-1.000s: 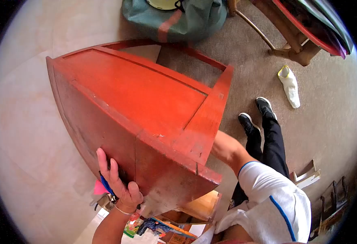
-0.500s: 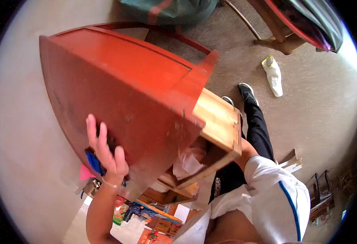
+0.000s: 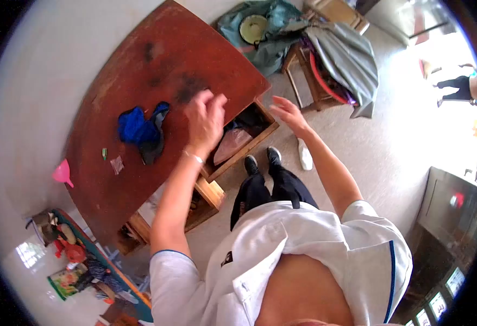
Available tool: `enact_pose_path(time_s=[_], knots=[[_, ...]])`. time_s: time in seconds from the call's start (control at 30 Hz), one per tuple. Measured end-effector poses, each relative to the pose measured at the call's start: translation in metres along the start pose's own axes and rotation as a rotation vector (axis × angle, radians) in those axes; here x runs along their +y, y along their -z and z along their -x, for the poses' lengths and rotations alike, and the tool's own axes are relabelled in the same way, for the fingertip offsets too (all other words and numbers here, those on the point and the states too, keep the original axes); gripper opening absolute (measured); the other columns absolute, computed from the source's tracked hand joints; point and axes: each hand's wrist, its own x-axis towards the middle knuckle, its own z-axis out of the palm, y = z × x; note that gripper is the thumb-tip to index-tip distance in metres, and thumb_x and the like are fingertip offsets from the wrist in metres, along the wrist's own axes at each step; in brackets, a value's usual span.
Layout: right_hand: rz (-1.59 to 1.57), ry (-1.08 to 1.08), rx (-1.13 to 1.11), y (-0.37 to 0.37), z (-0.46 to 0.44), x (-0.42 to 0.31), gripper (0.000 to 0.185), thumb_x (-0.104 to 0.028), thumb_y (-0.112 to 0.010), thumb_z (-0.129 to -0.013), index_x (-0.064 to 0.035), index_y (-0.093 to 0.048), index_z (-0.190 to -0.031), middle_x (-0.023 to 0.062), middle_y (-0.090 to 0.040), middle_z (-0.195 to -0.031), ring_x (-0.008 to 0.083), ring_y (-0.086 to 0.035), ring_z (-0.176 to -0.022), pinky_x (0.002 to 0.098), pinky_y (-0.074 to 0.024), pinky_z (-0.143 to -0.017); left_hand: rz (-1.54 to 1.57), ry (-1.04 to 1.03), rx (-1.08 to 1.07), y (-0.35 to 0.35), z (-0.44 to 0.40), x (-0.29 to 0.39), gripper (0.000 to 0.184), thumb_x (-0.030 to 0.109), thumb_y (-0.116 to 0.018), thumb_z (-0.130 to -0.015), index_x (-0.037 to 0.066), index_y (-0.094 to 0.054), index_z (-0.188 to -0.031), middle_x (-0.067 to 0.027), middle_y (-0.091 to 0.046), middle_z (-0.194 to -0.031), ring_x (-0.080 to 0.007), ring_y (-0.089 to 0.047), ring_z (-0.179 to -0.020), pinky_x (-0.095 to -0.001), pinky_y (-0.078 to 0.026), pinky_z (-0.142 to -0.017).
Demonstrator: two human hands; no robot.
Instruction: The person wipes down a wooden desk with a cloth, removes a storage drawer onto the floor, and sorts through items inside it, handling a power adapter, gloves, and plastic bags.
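My left hand (image 3: 205,120) hovers over the front edge of the red-brown desk (image 3: 162,76), close to an opened wooden drawer (image 3: 271,128). Its fingers are apart, slightly bent and blurred, with nothing in them. To the right, beyond the drawer's corner, my right hand (image 3: 288,113) is in the air with loosely stretched fingers, also holding nothing. Inside the drawer lie a pale pinkish plastic bag (image 3: 233,145) and something dark. A blue and dark grey cloth bundle (image 3: 140,127) rests on the desktop, left of my left hand.
A small green item (image 3: 105,154), a small clear packet (image 3: 117,164) and a pink funnel (image 3: 62,173) are near the desk's left side. Another drawer (image 3: 210,193) juts out nearer me. A covered stool (image 3: 298,81) stands beyond, and a white sock-like item (image 3: 304,155) lies on the floor.
My view has risen and swung to show the desktop from above. My right hand, hidden behind the drawer before, is now in sight. My left hand is now near the desk's front edge.
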Motion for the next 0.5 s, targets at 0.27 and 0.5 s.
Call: enact_pose_path(time_s=[0.27, 0.5], knots=[[0.897, -0.155, -0.021, -0.052, -0.044, -0.006, 0.059, -0.023, -0.063, -0.072, -0.0079, -0.05, -0.127, 0.0232, -0.06, -0.112, 0.0329, -0.055, -0.111, 0.0381, -0.0458, -0.092, 1.881, 1.775, -0.036, 0.0, 0.193, 0.099, 0.063, 0.053, -0.058, -0.085, 0.0, -0.044, -0.115, -0.0123, -0.061, -0.099, -0.0265, -0.062, -0.09, -0.0363, -0.052, -0.079], [0.945, -0.124, -0.09, -0.045, -0.062, 0.006, 0.047, -0.017, -0.061, -0.073, -0.0054, -0.054, -0.118, 0.0234, -0.059, -0.112, 0.036, -0.057, -0.106, 0.0422, -0.0482, -0.086, 1.851, 2.126, 0.789, -0.051, 0.187, 0.046, 0.045, 0.03, -0.058, -0.09, -0.007, -0.044, -0.112, -0.0205, -0.048, -0.111, -0.0354, -0.051, -0.106, -0.0492, -0.046, -0.094]])
